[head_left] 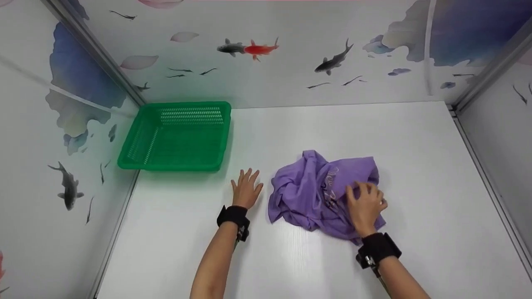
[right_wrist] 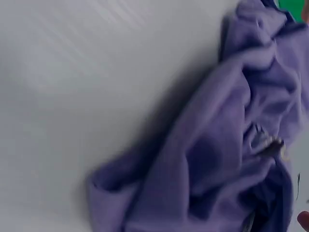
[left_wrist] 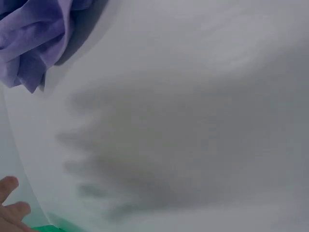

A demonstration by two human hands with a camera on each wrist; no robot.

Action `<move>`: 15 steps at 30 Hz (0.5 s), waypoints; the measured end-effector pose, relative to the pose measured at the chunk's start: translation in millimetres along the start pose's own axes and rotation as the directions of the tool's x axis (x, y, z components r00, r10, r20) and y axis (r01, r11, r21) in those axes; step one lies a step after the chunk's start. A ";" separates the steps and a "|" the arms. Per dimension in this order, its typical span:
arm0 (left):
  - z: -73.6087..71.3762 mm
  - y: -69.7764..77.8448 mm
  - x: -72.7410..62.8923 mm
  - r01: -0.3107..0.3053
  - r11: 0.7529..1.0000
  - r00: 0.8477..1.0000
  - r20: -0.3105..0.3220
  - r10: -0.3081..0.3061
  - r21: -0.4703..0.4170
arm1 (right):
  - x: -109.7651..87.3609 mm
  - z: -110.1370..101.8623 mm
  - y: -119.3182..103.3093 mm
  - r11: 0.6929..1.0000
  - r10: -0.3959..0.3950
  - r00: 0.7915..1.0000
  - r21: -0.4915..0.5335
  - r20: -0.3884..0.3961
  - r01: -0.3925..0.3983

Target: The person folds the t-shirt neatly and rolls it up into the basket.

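Lettering [head_left: 329, 195] on cloth [head_left: 297, 195] partly illegible

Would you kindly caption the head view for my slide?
Right hand over crumpled purple cloth, left hand beside it, green basket beyond.

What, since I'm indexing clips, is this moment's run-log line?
right hand: over crumpled purple lettered garment | left hand: fingers spread, left of garment | green perforated basket: back left

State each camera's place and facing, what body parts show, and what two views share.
Head: worn on the head, facing forward and down at the crumpled purple fabric; left hand, right hand and forearms show.
Left wrist: on that wrist, facing the smooth white tabletop; fingertips show lower left.
Right wrist: on that wrist, facing the fabric close up; a fingertip shows lower right.
Both wrist views share the fabric and the tabletop.
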State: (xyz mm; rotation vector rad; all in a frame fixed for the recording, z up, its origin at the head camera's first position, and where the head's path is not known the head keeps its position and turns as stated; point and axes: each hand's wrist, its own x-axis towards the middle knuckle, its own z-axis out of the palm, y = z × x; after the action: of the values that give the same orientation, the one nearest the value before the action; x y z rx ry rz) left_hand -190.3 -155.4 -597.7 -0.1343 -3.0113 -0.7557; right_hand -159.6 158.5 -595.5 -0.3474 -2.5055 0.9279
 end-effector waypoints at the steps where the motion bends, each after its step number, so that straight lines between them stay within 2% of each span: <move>1: 2.4 1.1 4.7 -0.015 0.999 1.000 0.004 0.015 -0.036 | 11.0 -3.2 1.6 1.000 0.023 1.000 0.009 -0.006 -0.023; 2: 6.1 1.1 9.7 -0.029 0.997 1.000 0.003 0.029 -0.076 | 22.0 -6.1 3.1 0.998 0.053 0.999 0.019 0.001 -0.053; 4: 22.7 -6.3 22.2 -0.031 0.987 0.999 0.021 0.035 -0.159 | 42.5 -11.6 4.2 0.990 0.127 0.990 0.053 0.055 -0.130; 6: 58.0 -26.7 38.6 -0.060 0.973 0.998 -0.017 0.057 -0.223 | 59.7 -15.5 4.3 0.972 0.202 0.970 0.090 0.137 -0.216; 7: 73.8 -36.0 46.6 -0.042 0.962 0.999 0.006 0.046 -0.271 | 66.8 -17.0 4.0 0.959 0.240 0.953 0.108 0.186 -0.262; 8: 94.5 -47.8 54.7 -0.031 0.954 0.999 0.002 0.033 -0.297 | 73.0 -18.0 3.8 0.943 0.277 0.933 0.120 0.232 -0.310; 9: 113.0 -58.5 62.3 0.002 0.945 0.999 0.031 0.009 -0.328 | 78.1 -19.2 3.0 0.926 0.309 0.910 0.131 0.277 -0.354; 10: 129.9 -66.7 68.7 0.015 0.934 1.000 0.023 -0.007 -0.358 | 83.0 -20.0 2.7 0.910 0.335 0.887 0.137 0.317 -0.392; 12: 158.5 -78.0 81.4 0.088 0.917 0.996 0.041 -0.079 -0.390 | 90.4 -21.1 2.5 0.886 0.366 0.849 0.136 0.382 -0.443; 13: 171.2 -81.4 87.4 0.150 0.906 0.989 0.064 -0.136 -0.397 | 93.1 -21.4 2.7 0.879 0.374 0.833 0.130 0.408 -0.459; 14: 188.6 -87.3 93.7 0.174 0.902 0.984 0.035 -0.175 -0.395 | 95.3 -21.7 3.3 0.875 0.380 0.819 0.122 0.429 -0.469; 15: 204.2 -93.9 100.8 0.225 0.888 0.974 0.053 -0.222 -0.400 | 96.8 -21.9 4.1 0.873 0.383 0.807 0.110 0.450 -0.475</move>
State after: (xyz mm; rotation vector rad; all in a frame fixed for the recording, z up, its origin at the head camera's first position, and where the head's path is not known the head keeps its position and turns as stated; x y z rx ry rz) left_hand -301.8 -133.7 -816.3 0.2079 -2.8581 -1.3966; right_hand -232.9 210.2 -552.7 -0.7416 -2.7115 1.5956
